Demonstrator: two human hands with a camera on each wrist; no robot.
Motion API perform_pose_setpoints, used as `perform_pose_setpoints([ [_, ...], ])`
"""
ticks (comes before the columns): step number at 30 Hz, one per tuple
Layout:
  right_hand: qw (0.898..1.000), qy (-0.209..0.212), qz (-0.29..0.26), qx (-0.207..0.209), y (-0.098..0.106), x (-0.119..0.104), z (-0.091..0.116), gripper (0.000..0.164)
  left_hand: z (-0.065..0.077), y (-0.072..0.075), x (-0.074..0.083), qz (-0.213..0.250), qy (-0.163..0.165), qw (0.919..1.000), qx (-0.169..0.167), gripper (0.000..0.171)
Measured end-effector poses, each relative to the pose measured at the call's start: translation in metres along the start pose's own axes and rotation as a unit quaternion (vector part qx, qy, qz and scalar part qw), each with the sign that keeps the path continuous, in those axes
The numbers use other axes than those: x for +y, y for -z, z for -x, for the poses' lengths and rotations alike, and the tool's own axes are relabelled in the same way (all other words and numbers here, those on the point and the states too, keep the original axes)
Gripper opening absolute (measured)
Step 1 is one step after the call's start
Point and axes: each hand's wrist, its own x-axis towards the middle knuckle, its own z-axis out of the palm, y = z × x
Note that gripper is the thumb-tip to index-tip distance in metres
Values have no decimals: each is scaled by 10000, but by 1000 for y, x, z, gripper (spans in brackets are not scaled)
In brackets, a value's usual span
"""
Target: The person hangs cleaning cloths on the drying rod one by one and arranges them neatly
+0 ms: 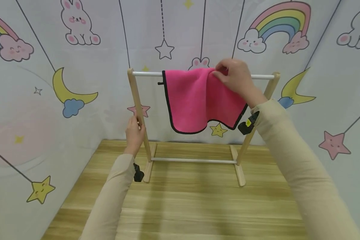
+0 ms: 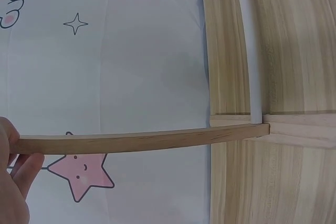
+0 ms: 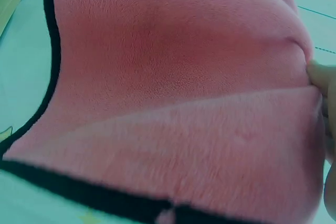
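Observation:
A pink towel with black edging hangs folded over the white top bar of a small wooden rack. My right hand pinches the towel at its upper edge, right of the middle, and a crease runs down from there. Close up in the right wrist view, the thumb presses into the fuzzy cloth. Lower on the left, my left hand holds the rack's left wooden post. In the left wrist view, the fingers curl round that post. The towel hides the middle of the bar.
The rack's feet stand on a wood-grain surface, joined by a white lower bar. Behind and on both sides hangs a white backdrop printed with rabbits, stars, moons and rainbows. The right post is partly behind my right arm.

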Motion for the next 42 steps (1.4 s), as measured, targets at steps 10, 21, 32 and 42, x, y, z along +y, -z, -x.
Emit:
perform_pose_setpoints([
  [10, 9996, 115, 122, -240, 16, 5, 14, 21, 0, 1, 1, -65, -64, 10000, -12, 34],
  [21, 9987, 458, 77, 206, 13, 16, 22, 22, 0, -1, -1, -65, 7, 10000, -42, 31],
  [32, 9996, -106, -21, 253, 32, 11, -7, 21, 1, 0, 4, -74, 79, 9999, -129, 32],
  [42, 9918, -569, -102, -1140, 32, 16, 1, 26, 2, 0, 3, -134, -94, 9999, 46, 31],
])
